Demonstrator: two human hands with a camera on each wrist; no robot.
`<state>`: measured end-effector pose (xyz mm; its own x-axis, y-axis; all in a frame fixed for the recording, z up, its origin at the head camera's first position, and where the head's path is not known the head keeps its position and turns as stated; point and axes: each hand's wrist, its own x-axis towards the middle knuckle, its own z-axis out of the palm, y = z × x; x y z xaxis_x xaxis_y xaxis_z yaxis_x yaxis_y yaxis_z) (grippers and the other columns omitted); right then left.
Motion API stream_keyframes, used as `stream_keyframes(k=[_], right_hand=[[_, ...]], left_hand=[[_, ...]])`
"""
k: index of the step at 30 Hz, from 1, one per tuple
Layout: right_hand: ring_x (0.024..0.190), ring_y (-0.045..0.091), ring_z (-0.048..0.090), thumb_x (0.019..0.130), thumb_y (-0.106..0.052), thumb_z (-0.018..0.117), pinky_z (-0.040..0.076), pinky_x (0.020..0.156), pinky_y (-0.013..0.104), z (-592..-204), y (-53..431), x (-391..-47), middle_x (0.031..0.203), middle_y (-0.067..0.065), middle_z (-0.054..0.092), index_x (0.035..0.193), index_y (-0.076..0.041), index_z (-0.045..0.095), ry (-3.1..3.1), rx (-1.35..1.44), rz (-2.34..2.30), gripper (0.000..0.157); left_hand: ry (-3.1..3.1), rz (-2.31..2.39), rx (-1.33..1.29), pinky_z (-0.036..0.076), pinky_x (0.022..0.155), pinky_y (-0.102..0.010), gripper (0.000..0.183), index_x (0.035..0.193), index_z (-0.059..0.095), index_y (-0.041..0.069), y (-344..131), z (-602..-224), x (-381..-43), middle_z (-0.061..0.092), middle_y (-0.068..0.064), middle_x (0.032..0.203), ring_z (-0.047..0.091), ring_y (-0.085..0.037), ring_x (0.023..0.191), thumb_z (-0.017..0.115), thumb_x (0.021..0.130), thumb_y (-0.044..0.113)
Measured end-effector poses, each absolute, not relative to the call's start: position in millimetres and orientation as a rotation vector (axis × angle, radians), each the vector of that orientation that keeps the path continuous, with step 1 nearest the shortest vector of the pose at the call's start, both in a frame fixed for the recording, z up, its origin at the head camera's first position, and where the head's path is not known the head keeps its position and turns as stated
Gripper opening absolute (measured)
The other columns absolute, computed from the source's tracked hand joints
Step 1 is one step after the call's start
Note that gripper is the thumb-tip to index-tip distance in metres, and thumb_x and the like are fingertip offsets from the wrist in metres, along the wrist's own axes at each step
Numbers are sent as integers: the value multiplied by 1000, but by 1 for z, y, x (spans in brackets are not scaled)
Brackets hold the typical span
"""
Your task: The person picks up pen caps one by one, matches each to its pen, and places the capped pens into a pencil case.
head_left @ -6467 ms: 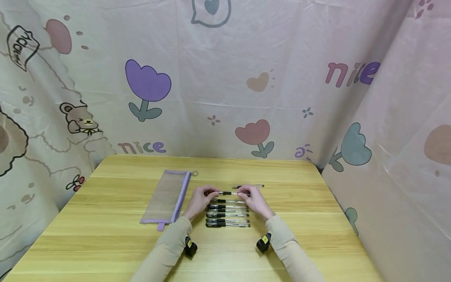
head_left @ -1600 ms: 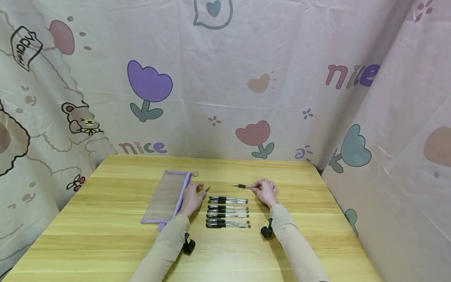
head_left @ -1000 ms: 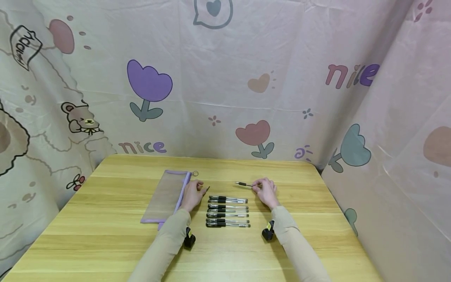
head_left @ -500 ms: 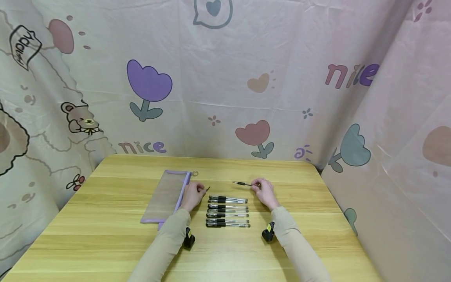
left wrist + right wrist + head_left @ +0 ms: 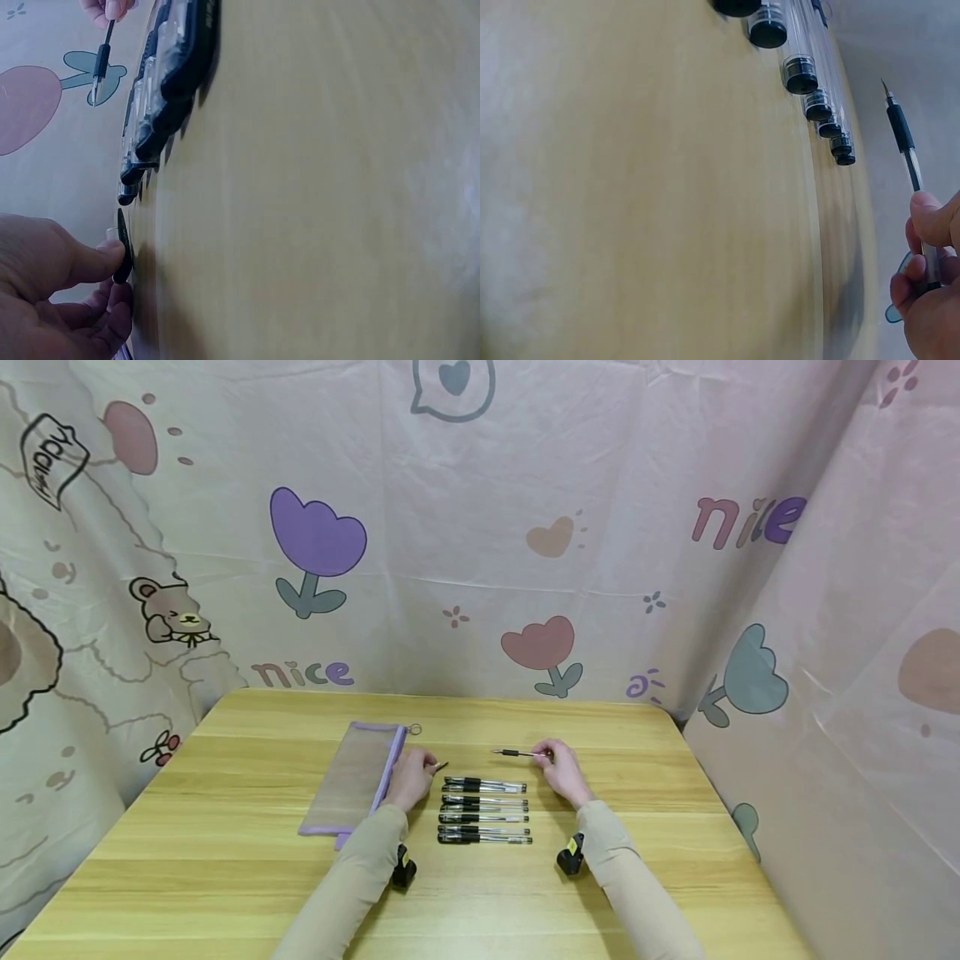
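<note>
The right hand (image 5: 562,772) grips an uncapped pen (image 5: 901,129), tip pointing left; the left hand (image 5: 409,779) pinches a black cap (image 5: 123,259). Nearer, between them, lie capped pens (image 5: 485,818); farther left, a mesh pouch (image 5: 347,781).

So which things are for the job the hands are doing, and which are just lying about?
For the job:
uncapped pen, held by the right hand
what looks like its cap, pinched by the left hand
row of pens, probably

Seemingly just there:
mesh pouch, not held
patterned curtain behind
</note>
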<state>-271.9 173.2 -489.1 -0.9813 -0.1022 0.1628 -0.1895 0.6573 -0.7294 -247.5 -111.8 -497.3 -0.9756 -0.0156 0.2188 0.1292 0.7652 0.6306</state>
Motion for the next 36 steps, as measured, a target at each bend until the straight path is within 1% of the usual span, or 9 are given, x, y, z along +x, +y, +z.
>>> stream_keyframes(k=[3,7,10,12,16,21,25,30,36], right_hand=[[105,30,62,96,-2,61,51,99,47,-489,173,-271,111,17,68,106,-1,69,-2764,239,1248,13],[103,30,63,96,-1,61,52,97,47,-488,171,-271,109,18,68,106,0,69,-2755,262,1256,13],[101,28,63,96,-1,60,53,95,47,-487,169,-270,107,17,69,106,0,69,-2751,286,1255,13],[101,28,63,96,-2,61,53,96,46,-486,167,-269,107,16,69,106,-1,69,-2752,287,1267,13],[100,26,63,96,-2,62,53,96,45,-485,164,-269,107,15,69,106,-2,69,-2748,294,1283,12],[95,23,62,95,-2,62,54,92,43,-484,162,-269,103,13,68,105,-2,69,-2732,316,1304,12],[92,20,61,95,-1,63,54,89,39,-484,160,-269,100,11,68,104,-2,69,-2720,354,1302,11],[92,20,61,95,-1,63,54,89,38,-482,157,-268,99,11,68,103,-3,70,-2707,399,1323,10],[93,20,62,95,-1,63,55,90,39,-481,153,-265,100,11,67,104,-3,69,-2708,427,1341,11]], left_hand=[[-2757,-1029,-73,52,85,-47,10,99,73,-1,-112,-496,-248,74,-15,92,68,-32,90,66,92,1],[-2729,-1076,-89,52,91,-49,13,104,72,-1,-111,-496,-248,73,-17,101,67,-34,98,64,94,2],[-2691,-1124,-134,50,93,-49,13,104,71,-1,-110,-496,-248,71,-17,102,64,-34,100,63,94,1],[-2665,-1140,-176,50,93,-49,13,104,71,-1,-110,-497,-248,70,-17,101,64,-33,99,63,94,-1],[-2618,-1146,-254,54,90,-47,12,104,71,0,-110,-498,-248,73,-15,99,68,-32,96,63,94,-1],[-2600,-1148,-303,56,86,-44,13,104,72,2,-109,-497,-248,76,-13,96,71,-28,92,65,94,1],[-2593,-1201,-309,56,87,-43,14,105,73,4,-108,-495,-247,76,-11,98,71,-26,93,68,93,3],[-2567,-1267,-350,57,88,-44,16,107,74,2,-106,-492,-246,77,-12,102,71,-27,95,70,91,3],[-2584,-1305,-378,57,86,-43,17,109,74,1,-104,-490,-244,76,-12,102,71,-26,95,68,93,4]])
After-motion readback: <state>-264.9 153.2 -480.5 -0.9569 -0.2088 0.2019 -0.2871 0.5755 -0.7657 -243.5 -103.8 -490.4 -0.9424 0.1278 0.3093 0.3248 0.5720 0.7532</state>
